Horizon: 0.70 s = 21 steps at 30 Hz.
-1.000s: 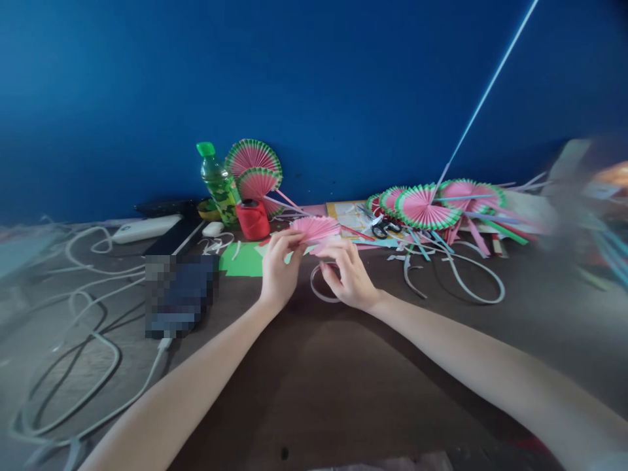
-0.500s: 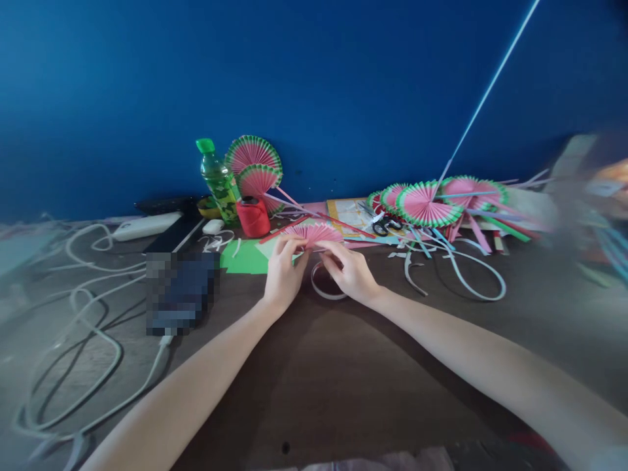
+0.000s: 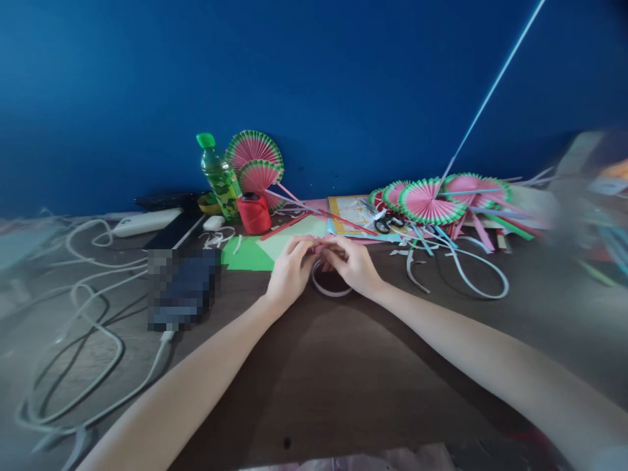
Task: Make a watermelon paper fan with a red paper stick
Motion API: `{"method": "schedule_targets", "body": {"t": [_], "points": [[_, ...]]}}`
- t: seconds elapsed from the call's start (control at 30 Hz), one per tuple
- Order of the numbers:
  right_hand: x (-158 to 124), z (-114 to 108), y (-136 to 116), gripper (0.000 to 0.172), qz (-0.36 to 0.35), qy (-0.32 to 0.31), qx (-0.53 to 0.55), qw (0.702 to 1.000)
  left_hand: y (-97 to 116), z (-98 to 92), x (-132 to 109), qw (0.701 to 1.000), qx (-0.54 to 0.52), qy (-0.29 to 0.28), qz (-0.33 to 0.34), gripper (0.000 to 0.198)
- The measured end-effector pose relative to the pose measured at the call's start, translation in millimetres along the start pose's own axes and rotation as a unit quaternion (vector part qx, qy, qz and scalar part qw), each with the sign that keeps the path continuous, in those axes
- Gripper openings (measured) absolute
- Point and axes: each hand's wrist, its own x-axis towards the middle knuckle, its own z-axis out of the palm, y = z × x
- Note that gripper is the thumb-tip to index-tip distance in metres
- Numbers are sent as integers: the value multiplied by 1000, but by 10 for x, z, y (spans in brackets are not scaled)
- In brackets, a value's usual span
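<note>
Close together at the middle of the table, my left hand (image 3: 290,271) and my right hand (image 3: 354,265) have their fingers closed on a pleated pink paper fan (image 3: 318,243). Only a sliver of its pink edge shows between the fingertips; the rest is hidden. A roll of tape (image 3: 328,292) lies on the table just below my right hand. Light green paper (image 3: 280,241) and a brighter green sheet (image 3: 248,255) lie beyond and to the left of my left hand.
On the left are a green-capped bottle (image 3: 218,173), a red spool (image 3: 254,214), a pixelated dark device (image 3: 186,288) and tangled white cables (image 3: 118,350). Scissors (image 3: 387,224) and several pink-green fans (image 3: 432,201) lie at the back right, against a blue wall (image 3: 314,85).
The pink pleated paper was spread out in a half-fan above my fingers; now it is gathered low between them, mostly hidden. Both hands remain in nearly the same place.
</note>
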Motion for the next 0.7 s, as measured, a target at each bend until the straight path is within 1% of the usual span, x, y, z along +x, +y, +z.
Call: {"method": "schedule_targets", "body": {"t": [0.13, 0.27, 0.43, 0.7], "points": [[3, -6, -33, 20, 12, -4, 19, 1000, -8, -4, -15, 1000, -7, -9, -7, 11], [-3, -16, -40, 19, 17, -13, 24, 999, -3, -4, -20, 1000, -5, -11, 0, 9], [-10, -19, -53, 15, 17, -20, 16, 1000, 5, -2, -20, 1000, 3, -15, 10, 8], [-9, -14, -61, 6, 15, -13, -1, 1000, 26, 1, -31, 999, 4, -25, 24, 8]]}}
